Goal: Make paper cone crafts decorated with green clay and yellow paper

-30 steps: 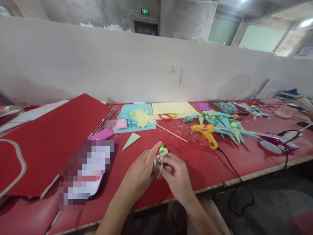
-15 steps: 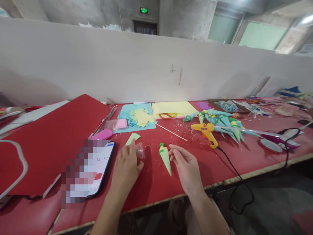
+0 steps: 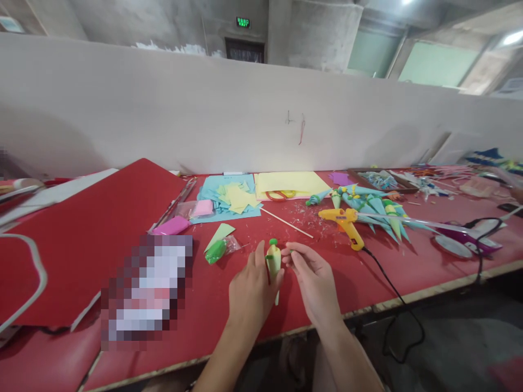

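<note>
A pale green paper cone (image 3: 274, 262) with a green ball top and a dark green strip lies on the red table. My left hand (image 3: 252, 283) is over its left side, fingers around the cone and partly covering its lower part. Just right of it, my right hand (image 3: 312, 277) pinches a small green bit (image 3: 291, 251) between thumb and forefinger. Left of my hands lies a bag of green clay (image 3: 216, 251), beside a light green paper piece (image 3: 220, 234).
A yellow glue gun (image 3: 345, 224) with a black cord rests at the right, before a pile of blue paper cones (image 3: 378, 207). A wooden stick (image 3: 286, 222) lies ahead. Paper scraps (image 3: 237, 197), pink clay packs (image 3: 171, 225) and a blurred phone (image 3: 151, 294) are at the left.
My left hand has moved right, from the green clay bag to the cone, uncovering the bag. The cone has turned slightly more upright in view. My right hand has barely moved.
</note>
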`<state>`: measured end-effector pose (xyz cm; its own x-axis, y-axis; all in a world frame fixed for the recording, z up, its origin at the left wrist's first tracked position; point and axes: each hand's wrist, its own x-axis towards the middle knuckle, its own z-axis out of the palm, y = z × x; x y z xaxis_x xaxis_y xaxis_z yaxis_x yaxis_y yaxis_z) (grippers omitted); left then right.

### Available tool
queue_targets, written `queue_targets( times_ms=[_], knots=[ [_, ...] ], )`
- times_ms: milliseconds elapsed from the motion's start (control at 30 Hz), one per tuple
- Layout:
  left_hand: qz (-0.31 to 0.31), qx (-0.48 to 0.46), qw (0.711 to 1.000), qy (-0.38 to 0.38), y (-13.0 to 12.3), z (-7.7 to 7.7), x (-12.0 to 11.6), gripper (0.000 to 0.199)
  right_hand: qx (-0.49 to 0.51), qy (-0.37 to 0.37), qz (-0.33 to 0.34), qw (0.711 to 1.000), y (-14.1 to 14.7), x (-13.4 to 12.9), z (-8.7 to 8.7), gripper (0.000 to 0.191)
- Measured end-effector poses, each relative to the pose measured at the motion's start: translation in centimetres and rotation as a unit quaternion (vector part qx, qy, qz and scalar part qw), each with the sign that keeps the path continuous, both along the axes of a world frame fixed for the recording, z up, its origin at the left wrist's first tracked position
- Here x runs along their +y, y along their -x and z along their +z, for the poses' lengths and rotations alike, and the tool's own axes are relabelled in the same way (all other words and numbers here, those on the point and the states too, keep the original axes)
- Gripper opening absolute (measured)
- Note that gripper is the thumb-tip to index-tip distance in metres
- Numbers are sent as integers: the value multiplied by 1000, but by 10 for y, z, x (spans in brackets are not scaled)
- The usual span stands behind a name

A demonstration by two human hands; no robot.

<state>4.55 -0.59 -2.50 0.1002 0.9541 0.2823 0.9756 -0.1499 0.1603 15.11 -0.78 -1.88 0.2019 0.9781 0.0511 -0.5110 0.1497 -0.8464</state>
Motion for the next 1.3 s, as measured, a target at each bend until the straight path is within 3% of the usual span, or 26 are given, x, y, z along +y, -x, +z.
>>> queue_targets(
  times_ms=[367,567,833,967,1200,1300],
  knots=[
    [14,-32,989,143,8,5,6,64,9,10,-18,1000,-1,2,-1,15],
    [-13,-145,982,117,11,8,5,48,-43,-11,-11,999,-2,1,-1,17],
    [-59,-365,925,90,11,17,2,12,-71,-12,-53,996,-1,-2,3,17],
    [-85,-413,901,100,9,19,-1,10,-103,-32,-98,989,0,-2,2,9],
    [-116,-452,876,121,6,17,-5,14,-164,-37,-93,981,1,-8,7,17],
    [-124,-462,870,116,4,17,-6,15,-188,-46,-100,976,2,-10,9,9]
  ],
)
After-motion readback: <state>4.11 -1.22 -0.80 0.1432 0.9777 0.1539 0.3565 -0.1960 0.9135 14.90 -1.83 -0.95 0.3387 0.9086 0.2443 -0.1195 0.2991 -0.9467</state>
